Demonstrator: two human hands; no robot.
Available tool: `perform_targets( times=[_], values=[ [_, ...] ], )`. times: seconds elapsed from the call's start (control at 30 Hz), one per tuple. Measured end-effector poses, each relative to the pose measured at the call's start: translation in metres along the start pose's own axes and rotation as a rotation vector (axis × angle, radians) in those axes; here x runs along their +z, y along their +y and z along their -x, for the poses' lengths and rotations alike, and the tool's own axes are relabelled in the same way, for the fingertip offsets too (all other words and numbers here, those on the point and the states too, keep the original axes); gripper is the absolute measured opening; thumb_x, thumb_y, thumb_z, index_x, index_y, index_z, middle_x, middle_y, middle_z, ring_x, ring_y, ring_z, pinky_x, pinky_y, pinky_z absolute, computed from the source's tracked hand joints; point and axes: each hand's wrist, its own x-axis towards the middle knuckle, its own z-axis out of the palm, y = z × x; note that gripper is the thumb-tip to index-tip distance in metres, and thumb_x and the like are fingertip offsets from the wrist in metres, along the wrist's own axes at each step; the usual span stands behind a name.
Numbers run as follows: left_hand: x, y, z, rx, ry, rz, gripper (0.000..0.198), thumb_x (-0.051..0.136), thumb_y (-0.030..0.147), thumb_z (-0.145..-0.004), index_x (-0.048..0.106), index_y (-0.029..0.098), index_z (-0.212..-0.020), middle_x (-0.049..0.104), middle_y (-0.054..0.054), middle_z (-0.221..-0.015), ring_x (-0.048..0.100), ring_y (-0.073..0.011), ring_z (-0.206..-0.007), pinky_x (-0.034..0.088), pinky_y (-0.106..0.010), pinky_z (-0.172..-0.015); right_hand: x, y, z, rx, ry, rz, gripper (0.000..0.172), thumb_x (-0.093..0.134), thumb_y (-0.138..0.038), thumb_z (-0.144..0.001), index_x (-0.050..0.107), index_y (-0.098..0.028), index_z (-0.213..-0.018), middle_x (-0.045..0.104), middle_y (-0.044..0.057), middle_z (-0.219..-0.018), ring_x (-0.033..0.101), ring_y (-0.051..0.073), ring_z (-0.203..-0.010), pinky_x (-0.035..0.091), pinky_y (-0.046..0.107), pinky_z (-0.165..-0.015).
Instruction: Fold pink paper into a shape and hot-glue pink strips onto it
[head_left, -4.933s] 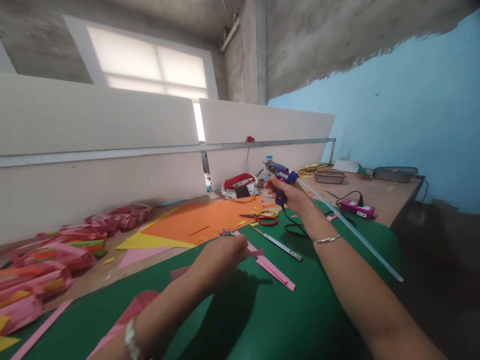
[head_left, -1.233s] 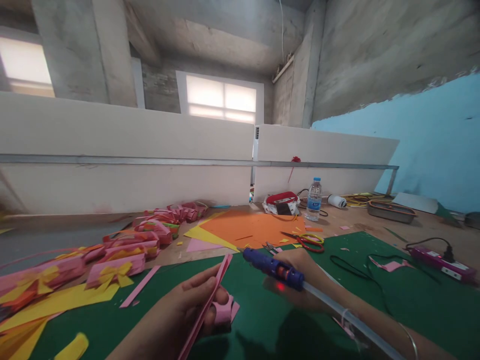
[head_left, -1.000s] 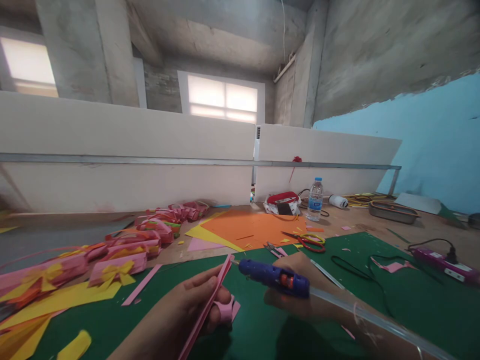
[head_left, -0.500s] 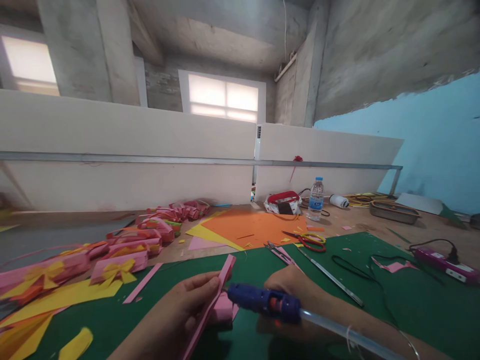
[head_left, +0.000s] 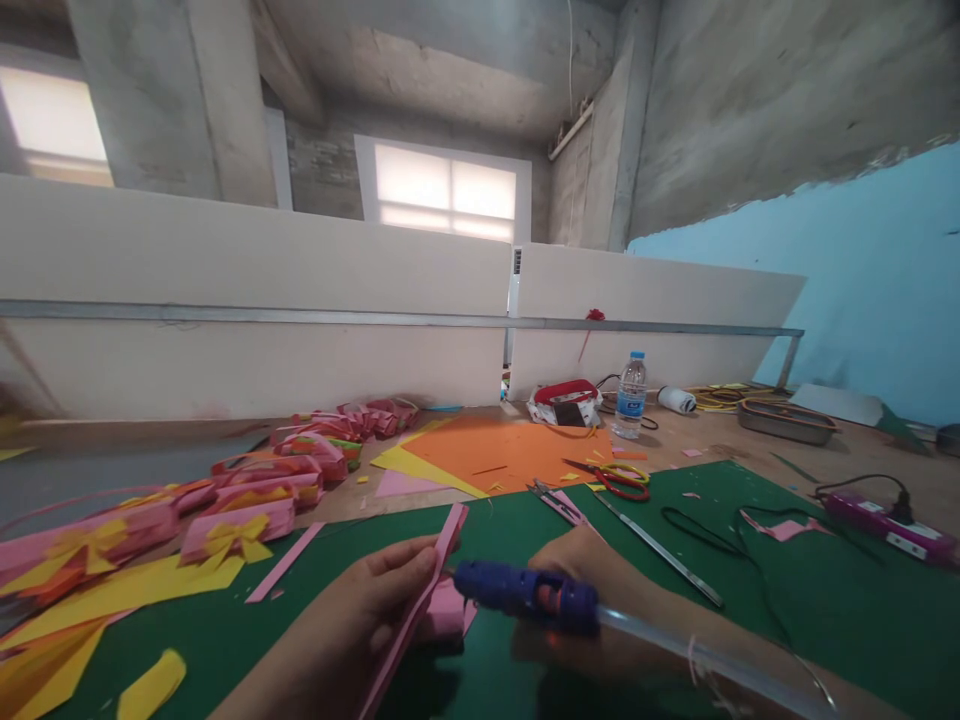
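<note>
Pinched between the thumb and fingers of my left hand [head_left: 386, 590] is a long pink paper strip [head_left: 409, 630], its upper end pointing away from me. My right hand [head_left: 574, 570] grips a blue hot glue gun [head_left: 525, 597], with a clear glue stick [head_left: 675, 645] running out of its back end. The nozzle points left and sits close beside the strip; I cannot tell whether they touch. Below the nozzle, a folded pink paper piece [head_left: 444, 610] rests on the green mat [head_left: 495, 525], partly hidden by the strip and my left hand.
Pink paper pieces with yellow bows [head_left: 236, 535] line the left side. Beyond the mat lie orange paper [head_left: 510, 450], red-handled scissors [head_left: 622, 482] and a water bottle [head_left: 631, 398]. A metal ruler [head_left: 664, 550] and a purple power strip [head_left: 889, 525] are on the right.
The glue gun's nozzle and the top of the pink strip have shifted very slightly left. Both hands keep their grip.
</note>
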Motion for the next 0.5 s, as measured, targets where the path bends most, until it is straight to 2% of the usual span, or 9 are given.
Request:
perform_targets(
  times=[0.13,0.3,0.4,0.5],
  values=[
    [-0.006,-0.003,-0.003,-0.019,-0.006,0.013,0.02,0.074,0.027,-0.067,0.058,0.015,-0.067,0.057,0.002,-0.056,0.052,-0.0085,-0.045,0.044,-0.02,-0.046,0.015,0.003,-0.001,-0.076,-0.049,0.034,0.028,0.063,-0.034,-0.064,0.046,-0.017,-0.05,0.039,-0.006,-0.048,0.035,0.006,-0.044,0.025,0.02,-0.045],
    [-0.005,0.001,0.0,-0.023,-0.009,0.123,0.014,0.069,0.024,-0.072,0.057,0.017,-0.072,0.048,0.008,-0.048,0.033,-0.0006,-0.032,0.027,-0.012,-0.036,0.046,0.025,-0.011,-0.18,-0.11,0.164,0.024,0.066,-0.021,-0.058,0.045,-0.016,-0.047,0.042,-0.007,-0.048,0.032,0.006,-0.045,0.021,0.02,-0.044],
    [-0.006,0.0,-0.002,-0.016,0.003,0.142,0.011,0.068,0.024,-0.074,0.06,0.018,-0.077,0.044,0.01,-0.044,0.03,-0.0006,-0.03,0.028,-0.013,-0.035,0.049,0.026,-0.011,-0.176,-0.086,0.179,0.029,0.067,-0.027,-0.058,0.043,-0.017,-0.046,0.04,-0.006,-0.046,0.028,0.007,-0.045,0.019,0.021,-0.044],
    [-0.009,-0.003,-0.007,0.002,0.027,0.102,0.014,0.069,0.026,-0.072,0.059,0.017,-0.074,0.05,0.007,-0.047,0.041,-0.0039,-0.034,0.035,-0.015,-0.037,0.035,0.014,-0.005,-0.153,-0.021,0.061,0.029,0.062,-0.037,-0.064,0.046,-0.017,-0.051,0.042,-0.005,-0.05,0.033,0.007,-0.046,0.024,0.021,-0.046]
  ],
)
